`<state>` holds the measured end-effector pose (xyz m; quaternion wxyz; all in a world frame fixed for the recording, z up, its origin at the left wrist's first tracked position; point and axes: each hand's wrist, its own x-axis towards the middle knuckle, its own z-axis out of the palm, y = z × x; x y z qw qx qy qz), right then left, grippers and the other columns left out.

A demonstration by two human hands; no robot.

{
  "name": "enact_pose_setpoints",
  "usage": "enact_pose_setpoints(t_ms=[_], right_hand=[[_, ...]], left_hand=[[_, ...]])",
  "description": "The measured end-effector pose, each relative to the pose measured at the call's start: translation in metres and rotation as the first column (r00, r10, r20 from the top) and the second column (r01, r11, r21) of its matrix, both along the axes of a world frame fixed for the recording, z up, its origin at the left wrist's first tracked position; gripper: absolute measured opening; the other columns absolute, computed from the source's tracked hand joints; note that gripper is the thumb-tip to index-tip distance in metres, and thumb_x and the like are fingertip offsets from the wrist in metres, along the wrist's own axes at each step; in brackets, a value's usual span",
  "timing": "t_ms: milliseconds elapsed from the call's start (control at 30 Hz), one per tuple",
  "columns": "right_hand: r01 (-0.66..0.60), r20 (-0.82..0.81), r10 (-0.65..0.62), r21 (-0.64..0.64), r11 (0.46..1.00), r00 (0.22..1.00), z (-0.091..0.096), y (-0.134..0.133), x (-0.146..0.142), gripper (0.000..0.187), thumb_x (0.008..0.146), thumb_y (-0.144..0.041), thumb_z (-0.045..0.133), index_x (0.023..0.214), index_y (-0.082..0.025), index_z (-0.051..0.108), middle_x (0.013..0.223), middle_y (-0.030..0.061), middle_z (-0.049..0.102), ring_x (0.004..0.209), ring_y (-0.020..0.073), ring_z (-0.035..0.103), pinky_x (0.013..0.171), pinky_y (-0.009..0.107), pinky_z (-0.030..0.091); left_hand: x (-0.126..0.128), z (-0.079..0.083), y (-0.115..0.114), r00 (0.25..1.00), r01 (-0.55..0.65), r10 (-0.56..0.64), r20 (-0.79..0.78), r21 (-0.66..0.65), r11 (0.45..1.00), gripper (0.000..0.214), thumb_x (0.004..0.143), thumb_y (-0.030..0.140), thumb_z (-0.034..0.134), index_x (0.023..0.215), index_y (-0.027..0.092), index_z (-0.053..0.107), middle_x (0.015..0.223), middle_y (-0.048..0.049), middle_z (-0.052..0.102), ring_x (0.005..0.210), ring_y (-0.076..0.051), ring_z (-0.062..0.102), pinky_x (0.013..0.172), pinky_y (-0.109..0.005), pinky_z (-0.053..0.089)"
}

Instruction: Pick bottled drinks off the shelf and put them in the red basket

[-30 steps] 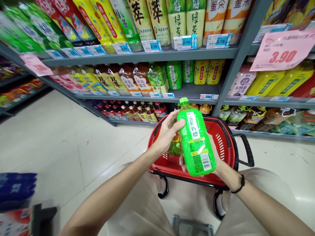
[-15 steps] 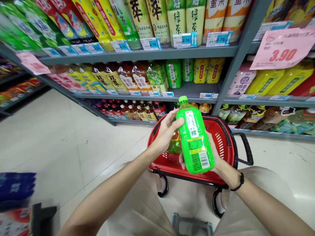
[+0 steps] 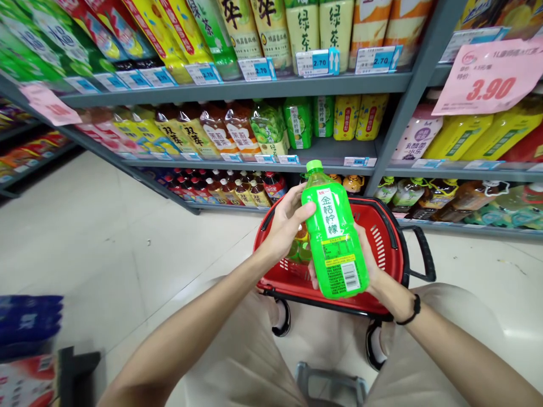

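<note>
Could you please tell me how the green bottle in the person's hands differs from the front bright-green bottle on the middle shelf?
The held bottle is between the left hand and right hand; the shelf bottle stands on the middle shelf.
The held bottle is tilted, the shelf bottle upright.
The held bottle shows a barcode, the shelf bottle a lime picture.
Both have bright green labels with a white strip of writing.

A grey shelf unit [image 3: 237, 87] carries rows of drinks. Blue-and-white price tags [image 3: 316, 61] run along the upper shelf's front edge, with a small pink sign [image 3: 51, 105] at its left end. Two yellow packs [image 3: 348, 117] stand toward the middle shelf's back right corner. A larger pink sign [image 3: 487, 76] reading 3.90 hangs before the neighbouring bay.
</note>
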<state>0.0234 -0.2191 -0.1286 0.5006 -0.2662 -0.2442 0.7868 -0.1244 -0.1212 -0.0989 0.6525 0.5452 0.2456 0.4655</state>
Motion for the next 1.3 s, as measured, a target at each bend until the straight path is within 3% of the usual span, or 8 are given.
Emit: enact_pose_setpoints(t_ms=[133,300,500,600,767,833,1000,1300], right_hand=[[0.157,0.085,-0.152,-0.049,0.986,0.985,-0.001,0.002,0.005,0.059,0.082,-0.072,0.067,0.108,-0.019,0.072,0.089,0.0089,0.079,0.089,0.0307,0.076,0.07,0.041,0.064],[0.09,0.188,-0.114,0.133,0.987,0.975,-0.008,0.002,0.007,0.056,0.076,-0.054,0.082,0.117,-0.017,0.07,0.097,0.0103,0.078,0.076,0.0267,0.073,0.044,0.033,0.059],[0.355,0.436,-0.456,0.296,0.887,0.776,-0.004,-0.001,-0.003,0.074,0.075,-0.051,0.093,0.135,-0.027,0.056,0.123,0.0081,0.073,0.093,0.0241,0.075,0.07,0.036,0.067],[0.382,0.569,-0.607,0.474,0.793,0.555,-0.005,-0.001,0.006,0.083,0.076,-0.055,0.092,0.143,-0.027,0.051,0.121,0.0097,0.071,0.103,0.0271,0.073,0.087,0.043,0.065],[0.109,0.514,-0.841,0.838,0.534,0.169,-0.01,-0.004,0.023,0.092,0.074,-0.048,0.096,0.148,-0.028,0.045,0.136,0.0136,0.066,0.123,0.0334,0.069,0.104,0.051,0.06],[-0.009,0.436,-0.895,0.899,0.437,0.096,-0.013,-0.005,0.027,0.088,0.076,-0.045,0.096,0.147,-0.029,0.046,0.135,0.0134,0.067,0.121,0.0333,0.069,0.102,0.052,0.061],[-0.225,0.296,-0.952,0.936,0.272,0.082,-0.02,-0.005,0.034,0.084,0.078,-0.036,0.095,0.146,-0.032,0.045,0.134,0.0151,0.069,0.12,0.0369,0.07,0.095,0.058,0.061],[-0.127,0.337,-0.939,0.936,0.327,0.067,-0.023,-0.002,0.032,0.077,0.075,-0.041,0.096,0.134,-0.029,0.047,0.125,0.0136,0.07,0.113,0.0344,0.073,0.088,0.05,0.062]], left_hand=[[-0.001,0.001,0.009,0.995,0.101,-0.095,0.043,-0.149,0.984,0.06,0.08,0.061,0.086,0.123,0.021,0.073,0.127,-0.0122,0.077,0.127,-0.036,0.069,0.106,-0.045,0.056],[0.0,-0.003,0.031,0.994,0.094,-0.07,0.081,-0.336,0.937,0.062,0.08,0.069,0.079,0.114,0.017,0.075,0.109,-0.0134,0.08,0.111,-0.037,0.075,0.097,-0.047,0.06],[-0.003,-0.003,0.047,0.978,0.076,-0.007,0.209,-0.326,0.942,0.064,0.084,0.067,0.075,0.128,0.02,0.07,0.12,-0.0105,0.079,0.11,-0.031,0.075,0.098,-0.043,0.06],[-0.008,-0.002,0.053,0.984,0.04,0.019,0.18,-0.318,0.947,0.064,0.083,0.065,0.078,0.127,0.018,0.072,0.12,-0.0122,0.079,0.111,-0.031,0.076,0.099,-0.044,0.061],[-0.013,-0.002,0.056,0.989,-0.038,0.085,0.119,-0.352,0.935,0.047,0.073,0.056,0.086,0.098,0.016,0.079,0.105,-0.0116,0.082,0.102,-0.031,0.078,0.096,-0.044,0.063],[-0.014,-0.002,0.056,0.987,-0.037,0.088,0.132,-0.347,0.937,0.041,0.074,0.054,0.084,0.09,0.016,0.08,0.1,-0.0107,0.082,0.1,-0.031,0.078,0.096,-0.044,0.063],[-0.015,0.0,0.054,0.982,-0.049,0.1,0.161,-0.295,0.954,0.035,0.076,0.05,0.079,0.084,0.016,0.082,0.092,-0.0098,0.081,0.096,-0.029,0.078,0.098,-0.045,0.062],[-0.02,-0.001,0.058,0.997,-0.004,0.026,0.073,-0.3,0.954,0.045,0.075,0.055,0.08,0.092,0.014,0.081,0.102,-0.0144,0.082,0.108,-0.036,0.077,0.098,-0.046,0.062]])
